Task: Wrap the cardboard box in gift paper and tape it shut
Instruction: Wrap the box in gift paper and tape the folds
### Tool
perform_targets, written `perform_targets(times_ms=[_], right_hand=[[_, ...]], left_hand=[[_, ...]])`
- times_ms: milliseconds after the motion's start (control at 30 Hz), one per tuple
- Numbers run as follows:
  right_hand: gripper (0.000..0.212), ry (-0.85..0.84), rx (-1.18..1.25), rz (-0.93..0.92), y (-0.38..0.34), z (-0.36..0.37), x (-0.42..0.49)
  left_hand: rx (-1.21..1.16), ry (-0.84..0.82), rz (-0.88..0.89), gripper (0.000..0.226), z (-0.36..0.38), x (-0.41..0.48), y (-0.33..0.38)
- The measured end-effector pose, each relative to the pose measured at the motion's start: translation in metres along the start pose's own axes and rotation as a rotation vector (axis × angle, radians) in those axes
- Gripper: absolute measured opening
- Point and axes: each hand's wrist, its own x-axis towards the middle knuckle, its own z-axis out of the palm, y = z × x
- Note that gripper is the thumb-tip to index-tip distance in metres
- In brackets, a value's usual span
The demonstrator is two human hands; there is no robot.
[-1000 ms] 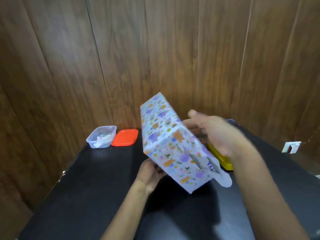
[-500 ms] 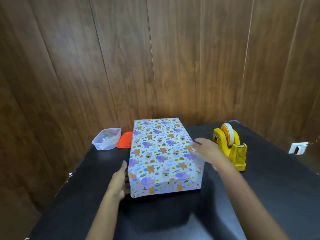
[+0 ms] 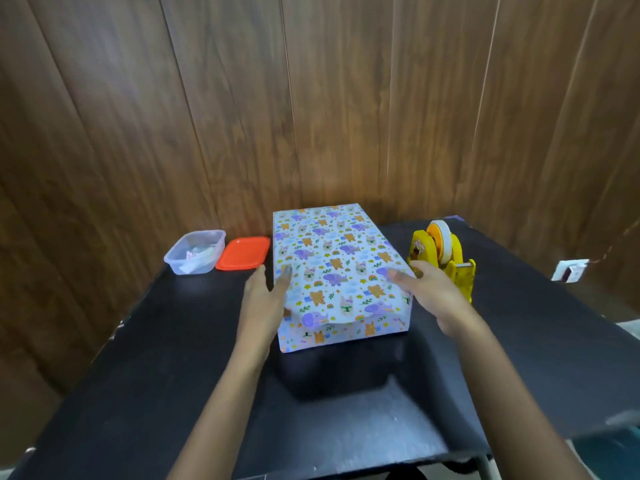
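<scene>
The wrapped box lies flat on the black bench in the middle of the frame, its long side running away from the camera toward the wood-panel wall. The gift paper, white with small purple, orange and yellow animal prints, covers every face in view. Along the near top edge the paper looks slightly rumpled.

The left hand sits at the box's left side, open, with its fingers straight and pointing away from the camera. It is pressed alongside the left face, and one fingertip reaches the top edge. The right hand is at the box's right side, also open, fingers stretched toward the centre of the frame, their tips touching the right top edge. Neither hand holds anything.

Just right of the box, behind the right hand, stands a yellow tape dispenser carrying a roll of tape. At the left of the box, near the far edge of the bench, an orange lid lies flat, and just left of it is a clear plastic container with something pale inside that is too blurred to tell. A white wall socket shows at the right edge of the frame.
</scene>
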Motion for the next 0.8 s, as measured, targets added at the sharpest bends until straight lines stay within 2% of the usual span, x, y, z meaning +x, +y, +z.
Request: perform_targets(times_ms=[33,67,100,133,200,267,367,433,567,733,800], right_hand=[[0.025,0.122,-0.128,-0.033,0.004,0.001,0.0],[0.039,0.246,-0.221,-0.033,0.004,0.0,0.0],[0.049,0.302,-0.23,-0.01,0.006,0.0,0.001],[0.051,0.294,-0.142,0.046,0.005,-0.001,-0.002],[0.043,0.151,0.09,0.171,0.0,-0.001,-0.007],[0.035,0.033,0.196,0.228,-0.003,-0.001,-0.01],[0.022,-0.005,0.308,0.225,0.002,0.003,-0.005],[0.014,-0.011,0.364,0.218,0.006,0.005,-0.002],[0.009,-0.038,0.431,0.179,0.014,0.005,-0.001],[0.03,0.021,0.359,0.181,0.011,0.005,0.006],[0.028,0.055,0.37,0.189,0.01,0.007,0.009]], left_hand=[[0.134,0.113,-0.012,0.039,0.0,-0.004,-0.006],[0.214,0.242,-0.029,0.041,-0.001,-0.006,-0.012],[0.216,0.337,-0.051,0.042,-0.002,-0.013,-0.013],[0.135,0.35,-0.096,0.04,-0.005,-0.02,-0.014],[-0.145,0.246,-0.256,0.039,-0.003,-0.028,-0.012],[-0.339,0.114,-0.385,0.039,0.003,-0.032,-0.008],[-0.535,0.11,-0.464,0.027,0.012,-0.029,-0.002],[-0.587,0.162,-0.455,0.02,0.016,-0.024,0.001],[-0.593,0.211,-0.412,0.021,0.021,-0.026,0.0],[-0.621,0.217,-0.395,0.019,0.026,-0.027,-0.002],[-0.635,0.223,-0.406,0.022,0.029,-0.026,0.0]])
